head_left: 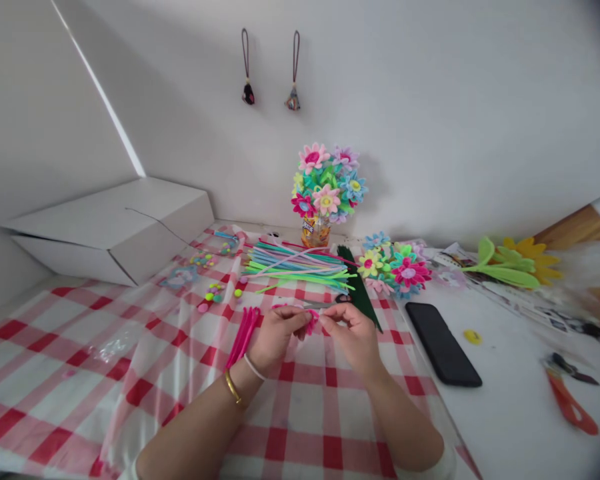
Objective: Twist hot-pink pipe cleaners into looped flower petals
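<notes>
Ctr frame | L hand [276, 335] + R hand [354, 335] pinch pink fuzzy pc [311, 323], prob. looped, partly hidden | best: short grip, gentle even bends

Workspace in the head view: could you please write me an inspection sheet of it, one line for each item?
Surface: red-and-white checked tablecloth, creased at left; white surface at right.
Job's things: small pink piece between the hands; magenta stems beside the left wrist; coloured stems and scissors beyond.
Clutter: loose pompoms at left; black phone and orange-handled tool at right.
Hands: left hand pinches the pink piece; right hand has fingertips at it, grip unclear.
Cables: thin dark strand over the white box; cable or string, cannot tell.
Surroundings: pale wall with two hanging charms; flower bouquet before it.
</notes>
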`<state>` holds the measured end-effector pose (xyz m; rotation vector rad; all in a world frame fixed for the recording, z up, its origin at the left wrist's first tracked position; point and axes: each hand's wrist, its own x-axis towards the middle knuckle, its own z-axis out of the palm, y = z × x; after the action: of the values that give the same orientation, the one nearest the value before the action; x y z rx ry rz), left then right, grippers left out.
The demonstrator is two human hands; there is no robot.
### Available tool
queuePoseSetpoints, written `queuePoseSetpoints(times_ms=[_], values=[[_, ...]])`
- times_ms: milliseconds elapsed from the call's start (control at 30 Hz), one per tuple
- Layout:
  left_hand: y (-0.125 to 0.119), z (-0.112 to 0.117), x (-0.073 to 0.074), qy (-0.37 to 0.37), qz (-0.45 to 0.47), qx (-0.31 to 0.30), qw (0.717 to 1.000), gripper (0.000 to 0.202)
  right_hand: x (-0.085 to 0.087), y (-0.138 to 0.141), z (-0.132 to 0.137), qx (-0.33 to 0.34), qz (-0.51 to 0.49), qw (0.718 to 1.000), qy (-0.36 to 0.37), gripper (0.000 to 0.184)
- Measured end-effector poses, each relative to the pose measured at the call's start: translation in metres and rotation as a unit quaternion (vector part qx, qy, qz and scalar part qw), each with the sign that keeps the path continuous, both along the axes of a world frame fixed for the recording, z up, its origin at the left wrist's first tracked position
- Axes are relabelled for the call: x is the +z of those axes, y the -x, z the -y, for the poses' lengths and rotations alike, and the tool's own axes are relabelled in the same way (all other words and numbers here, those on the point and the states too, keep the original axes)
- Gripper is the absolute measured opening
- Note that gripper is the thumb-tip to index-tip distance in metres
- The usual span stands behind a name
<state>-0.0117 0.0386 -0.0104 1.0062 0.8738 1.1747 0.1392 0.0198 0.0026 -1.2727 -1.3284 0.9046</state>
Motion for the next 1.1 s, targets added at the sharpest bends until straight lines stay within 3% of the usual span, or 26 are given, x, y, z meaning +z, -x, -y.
queuePoseSetpoints(times_ms=[167, 400, 600, 800, 933, 1100], values=[[-0.003, 0.000, -0.006, 0.013, 0.071, 0.026, 0.997, 0.011, -0.009, 0.008, -0.004, 0.059, -0.067, 0.994, 0.058, 0.019], [-0.006, 0.000, -0.008, 0.012, 0.060, 0.023, 0.998, 0.016, -0.007, 0.010, -0.003, 0.100, -0.060, 0.992, 0.058, 0.018], [-0.002, -0.005, -0.005, 0.008, 0.036, -0.041, 0.998, 0.020, -0.010, 0.005, -0.005, 0.099, -0.092, 0.988, 0.079, 0.015], [-0.003, -0.004, -0.010, 0.065, 0.124, -0.010, 0.990, 0.018, -0.015, 0.011, -0.004, 0.090, -0.136, 0.983, 0.078, 0.019], [-0.007, -0.002, -0.010, 0.086, 0.146, -0.009, 0.986, 0.019, -0.015, 0.019, 0.000, 0.120, -0.223, 0.963, 0.096, 0.020], [0.001, -0.004, -0.002, 0.061, 0.090, -0.055, 0.993, 0.021, -0.009, 0.011, -0.002, 0.113, -0.130, 0.983, 0.067, 0.013]])
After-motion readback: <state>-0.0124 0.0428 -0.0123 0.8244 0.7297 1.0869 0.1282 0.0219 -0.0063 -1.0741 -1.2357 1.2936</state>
